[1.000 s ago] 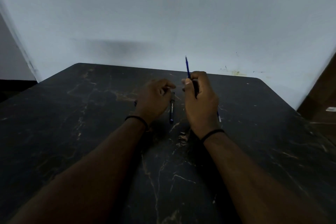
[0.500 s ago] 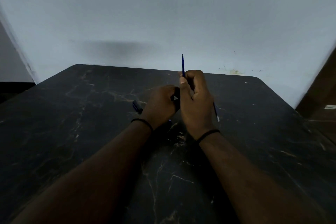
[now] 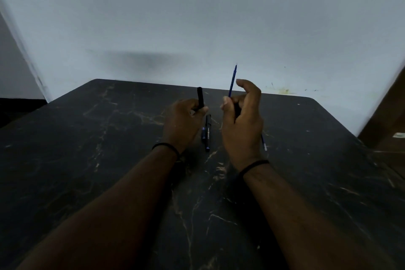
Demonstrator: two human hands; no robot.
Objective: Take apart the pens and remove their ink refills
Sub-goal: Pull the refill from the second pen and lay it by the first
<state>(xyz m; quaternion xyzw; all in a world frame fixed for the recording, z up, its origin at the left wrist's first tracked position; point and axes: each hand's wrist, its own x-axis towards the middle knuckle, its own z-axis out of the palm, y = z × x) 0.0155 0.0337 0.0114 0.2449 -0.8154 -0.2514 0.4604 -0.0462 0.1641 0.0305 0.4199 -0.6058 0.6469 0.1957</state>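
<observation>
While both forearms are reaching out over the dark marble-look table [image 3: 92,160], the whole thing is coming down to the gap between the hands, because that's where the next pen [image 3: 207,132] is lying: flat on the top, long axis running straight away from the person, just below the fingertips and a touch closer to the left hand [image 3: 186,123]. That left hand is gripping a black barrel piece [image 3: 200,99], which is poking up and away past the knuckles. The right hand [image 3: 242,123] is pinching a thin blue refill [image 3: 232,81] that's pointing up and slightly right, with the other fingers curling loosely. Another refill [image 3: 263,143] is peeking out on the table just right of the right hand, mostly hidden behind it. My guess is both hands are needing to drop their parts first, and nothing's really blocking the pen.
</observation>
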